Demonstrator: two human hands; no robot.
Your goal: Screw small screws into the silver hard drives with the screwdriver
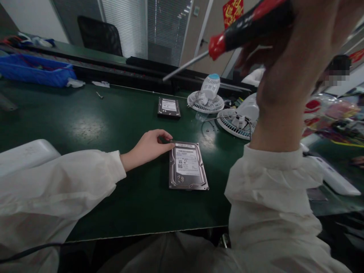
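On the green table lies a hard drive with its label side up. At its far left corner is my left hand, thumb on the top face and fingers at the far edge, gripping it. My right hand is raised high and close to the camera, wrapped round a red and black screwdriver. The screwdriver's shaft points down to the left, and its tip is in the air, well apart from the drive. A second hard drive lies farther back on the table.
White fan parts with round grilles stand at the back right, with small screws near them. A blue bin sits at the far left. White casings lie at both sides. Another person is at the right.
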